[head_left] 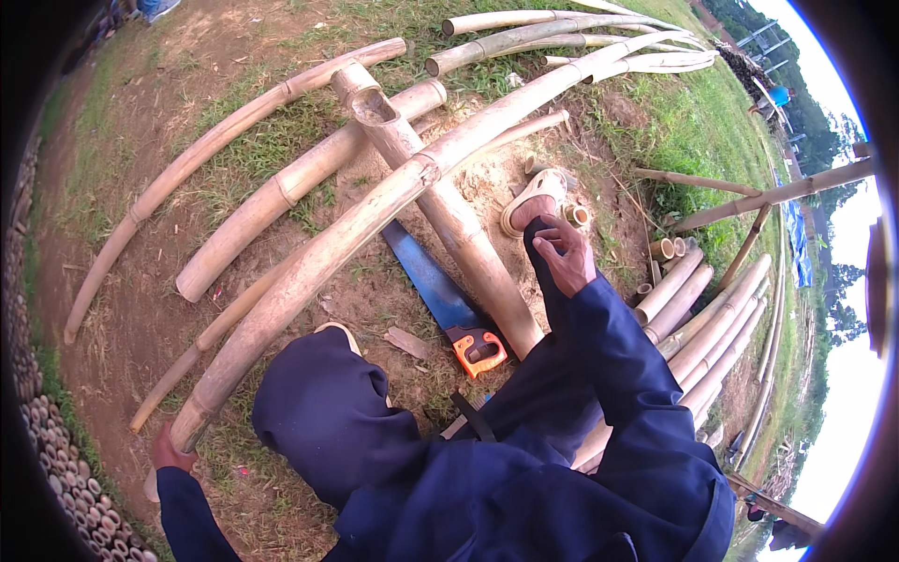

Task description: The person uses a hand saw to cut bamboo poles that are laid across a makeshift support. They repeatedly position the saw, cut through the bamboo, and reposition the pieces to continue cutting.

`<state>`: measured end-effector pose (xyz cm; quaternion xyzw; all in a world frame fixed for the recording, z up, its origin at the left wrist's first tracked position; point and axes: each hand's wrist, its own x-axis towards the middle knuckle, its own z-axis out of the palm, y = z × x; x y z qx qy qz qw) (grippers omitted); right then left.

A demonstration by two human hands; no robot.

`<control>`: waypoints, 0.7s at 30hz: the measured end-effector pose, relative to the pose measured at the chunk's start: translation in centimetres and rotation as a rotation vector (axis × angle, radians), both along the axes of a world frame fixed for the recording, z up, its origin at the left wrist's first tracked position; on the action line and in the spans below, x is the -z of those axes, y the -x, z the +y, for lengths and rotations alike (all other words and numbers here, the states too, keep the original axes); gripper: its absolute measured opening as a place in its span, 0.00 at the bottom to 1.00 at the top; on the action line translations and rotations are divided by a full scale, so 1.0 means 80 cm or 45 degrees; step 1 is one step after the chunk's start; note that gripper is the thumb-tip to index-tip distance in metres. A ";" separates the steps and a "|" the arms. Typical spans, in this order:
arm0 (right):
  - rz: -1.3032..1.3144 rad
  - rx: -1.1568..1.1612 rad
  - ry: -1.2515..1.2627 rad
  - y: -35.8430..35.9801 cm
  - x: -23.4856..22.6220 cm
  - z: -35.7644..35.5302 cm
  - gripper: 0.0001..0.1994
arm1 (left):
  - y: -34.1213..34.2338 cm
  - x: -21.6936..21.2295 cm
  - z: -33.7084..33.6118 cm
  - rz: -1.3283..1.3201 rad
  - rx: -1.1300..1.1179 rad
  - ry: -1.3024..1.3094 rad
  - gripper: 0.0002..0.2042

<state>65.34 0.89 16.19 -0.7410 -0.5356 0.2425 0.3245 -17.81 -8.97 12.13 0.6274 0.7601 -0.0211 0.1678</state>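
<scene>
My left hand (171,453) grips the near end of a long bamboo pole (328,253) that runs from the lower left up to the upper right. This pole lies across a thicker notched bamboo pole (449,211). My right hand (567,253) rests on my raised right leg, fingers loosely curled, holding nothing I can see. A hand saw (440,300) with a blue blade and orange-black handle lies on the dirt between my legs, beside the thick pole. My sandalled foot (532,201) is planted past the thick pole.
Two more bamboo poles (234,140) lie on the grass at left. Several poles (562,33) are stacked at the far end, and more (712,328) to my right. Short cut bamboo rings (576,215) lie near my foot. Stacked bamboo ends (56,450) line the left edge.
</scene>
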 end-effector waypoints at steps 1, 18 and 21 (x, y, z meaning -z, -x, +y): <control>-0.023 -0.021 0.042 0.004 0.005 -0.011 0.24 | 0.034 0.014 -0.014 0.018 -0.101 0.075 0.30; 0.605 -0.151 0.296 0.143 0.156 0.108 0.30 | -0.151 -0.001 0.116 0.135 0.233 -0.166 0.59; 1.581 0.162 0.362 0.186 0.207 0.160 0.37 | -0.210 0.028 0.134 0.138 0.453 -0.473 0.53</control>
